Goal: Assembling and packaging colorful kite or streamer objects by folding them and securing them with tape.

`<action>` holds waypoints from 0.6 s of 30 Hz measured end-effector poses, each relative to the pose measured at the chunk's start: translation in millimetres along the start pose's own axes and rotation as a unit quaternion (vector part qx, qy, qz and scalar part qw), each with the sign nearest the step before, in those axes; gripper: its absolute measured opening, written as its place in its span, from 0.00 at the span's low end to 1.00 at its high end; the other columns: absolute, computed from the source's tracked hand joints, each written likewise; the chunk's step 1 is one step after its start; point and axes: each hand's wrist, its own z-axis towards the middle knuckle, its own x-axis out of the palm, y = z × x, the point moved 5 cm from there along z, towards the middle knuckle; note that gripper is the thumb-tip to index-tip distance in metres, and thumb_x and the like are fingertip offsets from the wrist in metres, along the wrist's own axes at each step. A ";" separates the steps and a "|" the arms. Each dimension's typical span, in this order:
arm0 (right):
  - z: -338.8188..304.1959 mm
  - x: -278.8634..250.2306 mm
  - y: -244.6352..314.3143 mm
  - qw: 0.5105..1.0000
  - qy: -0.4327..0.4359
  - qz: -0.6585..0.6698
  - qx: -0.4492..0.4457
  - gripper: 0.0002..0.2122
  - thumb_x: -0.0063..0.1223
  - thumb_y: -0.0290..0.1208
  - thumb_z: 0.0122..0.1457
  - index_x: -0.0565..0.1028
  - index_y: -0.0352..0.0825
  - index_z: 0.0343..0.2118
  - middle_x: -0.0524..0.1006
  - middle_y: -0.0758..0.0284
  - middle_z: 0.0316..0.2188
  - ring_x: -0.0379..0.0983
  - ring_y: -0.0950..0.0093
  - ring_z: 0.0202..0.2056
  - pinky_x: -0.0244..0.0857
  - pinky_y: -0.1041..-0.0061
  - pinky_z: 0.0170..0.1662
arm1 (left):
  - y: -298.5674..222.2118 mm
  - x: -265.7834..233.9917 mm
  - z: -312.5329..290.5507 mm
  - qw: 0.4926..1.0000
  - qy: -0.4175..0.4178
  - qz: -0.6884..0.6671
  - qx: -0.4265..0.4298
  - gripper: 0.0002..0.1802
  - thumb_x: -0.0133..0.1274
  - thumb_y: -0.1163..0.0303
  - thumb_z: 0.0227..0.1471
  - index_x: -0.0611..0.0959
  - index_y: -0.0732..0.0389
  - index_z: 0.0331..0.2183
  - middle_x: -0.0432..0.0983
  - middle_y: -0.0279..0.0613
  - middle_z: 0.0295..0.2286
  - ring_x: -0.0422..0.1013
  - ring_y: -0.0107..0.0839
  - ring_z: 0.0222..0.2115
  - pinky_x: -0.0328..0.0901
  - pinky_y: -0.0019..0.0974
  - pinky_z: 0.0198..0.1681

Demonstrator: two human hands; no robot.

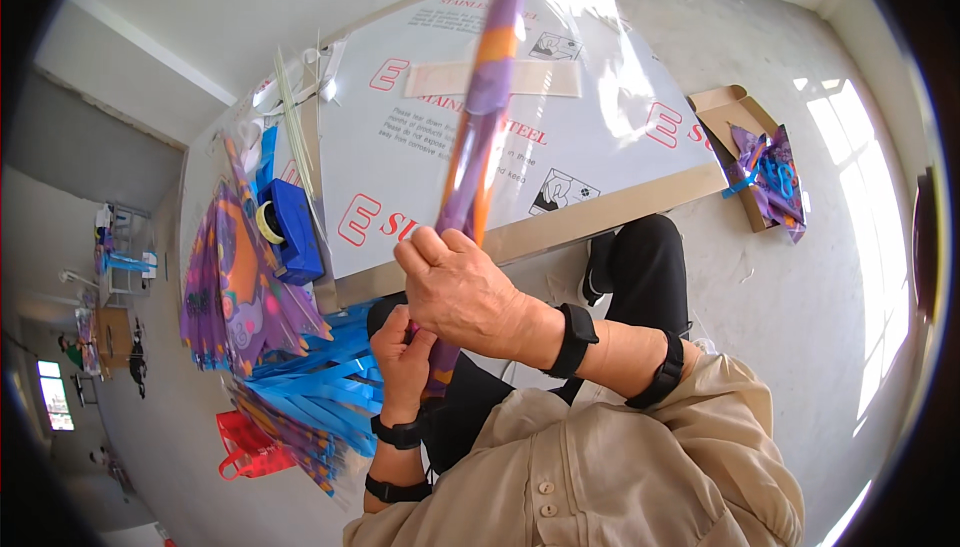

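Observation:
A long, narrow roll of purple and orange printed fabric [487,97] runs from my lap up over the table. Clear film shines around its far end. My right hand [462,292] is closed around the roll above the table's near edge. Just below it, my left hand [404,362] is closed on the lower part, thumb up. The roll's bottom end [440,377] shows beside my left wrist. Beneath the roll, a pale flat strip [550,80] lies across the film-covered tabletop [440,162].
A blue tape dispenser [292,232] stands at the table's left, near thin pale rods [297,117]. Purple printed fabric pieces [235,287] and blue streamers [325,372] hang there, above a red bag [250,445]. On the floor at right, an open cardboard box [722,107] holds purple and blue pieces.

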 end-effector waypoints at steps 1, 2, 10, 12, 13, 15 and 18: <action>6.3 -8.3 2.2 0.999 -0.005 0.007 -0.035 0.06 0.55 0.31 0.33 0.72 0.35 0.12 0.67 0.69 0.29 0.62 0.73 0.35 0.55 0.78 0.30 | 1.4 2.8 0.5 0.996 -0.053 -0.077 -0.002 0.04 0.56 0.78 0.46 0.77 0.64 0.28 0.73 0.32 0.22 0.65 0.18 0.24 0.61 0.24 0.29; 11.7 -11.1 3.9 0.996 -0.053 -0.006 -0.077 0.07 0.54 0.33 0.32 0.70 0.37 0.10 0.66 0.71 0.28 0.62 0.73 0.35 0.55 0.79 0.30 | -2.0 6.1 0.8 0.983 -0.106 -0.151 -0.002 0.03 0.56 0.78 0.47 0.77 0.64 0.28 0.73 0.29 0.22 0.64 0.17 0.26 0.61 0.23 0.29; 13.9 70.6 -31.8 0.993 0.019 0.011 -0.112 0.05 0.55 0.32 0.38 0.73 0.38 0.13 0.69 0.71 0.29 0.64 0.72 0.37 0.61 0.78 0.39 | 32.4 51.0 50.9 0.919 -0.212 -0.316 -0.104 0.10 0.52 0.81 0.47 0.74 0.64 0.35 0.72 0.34 0.31 0.69 0.23 0.31 0.66 0.26 0.36; 6.6 86.2 -47.5 0.995 0.015 0.054 -0.080 0.04 0.56 0.32 0.38 0.75 0.39 0.16 0.71 0.71 0.32 0.64 0.72 0.39 0.60 0.75 0.41 | 82.6 55.3 55.1 0.931 -0.214 -0.272 -0.116 0.10 0.54 0.82 0.46 0.72 0.63 0.31 0.73 0.38 0.31 0.70 0.24 0.32 0.67 0.27 0.35; -2.0 95.4 -59.5 0.996 -0.004 0.065 -0.062 0.02 0.56 0.32 0.38 0.77 0.42 0.16 0.72 0.71 0.33 0.64 0.72 0.40 0.59 0.74 0.41 | 89.1 62.8 56.7 0.923 -0.225 -0.276 -0.147 0.10 0.55 0.83 0.46 0.72 0.64 0.32 0.74 0.39 0.31 0.71 0.24 0.32 0.67 0.27 0.35; -12.3 96.7 -79.0 0.983 -0.065 0.154 0.076 0.14 0.58 0.32 0.41 0.74 0.33 0.32 0.72 0.66 0.42 0.65 0.68 0.47 0.59 0.73 0.46 | 101.5 61.3 58.4 0.912 -0.243 -0.270 -0.191 0.12 0.55 0.85 0.46 0.72 0.65 0.33 0.76 0.44 0.31 0.73 0.27 0.30 0.68 0.28 0.35; -61.4 168.3 -141.0 0.808 -0.139 0.357 0.446 0.24 0.57 0.41 0.52 0.68 0.25 0.44 0.73 0.58 0.35 0.71 0.66 0.37 0.65 0.69 0.37 | 122.5 77.3 63.2 0.896 -0.210 -0.296 -0.257 0.11 0.55 0.84 0.46 0.72 0.68 0.34 0.76 0.45 0.30 0.73 0.27 0.30 0.68 0.28 0.35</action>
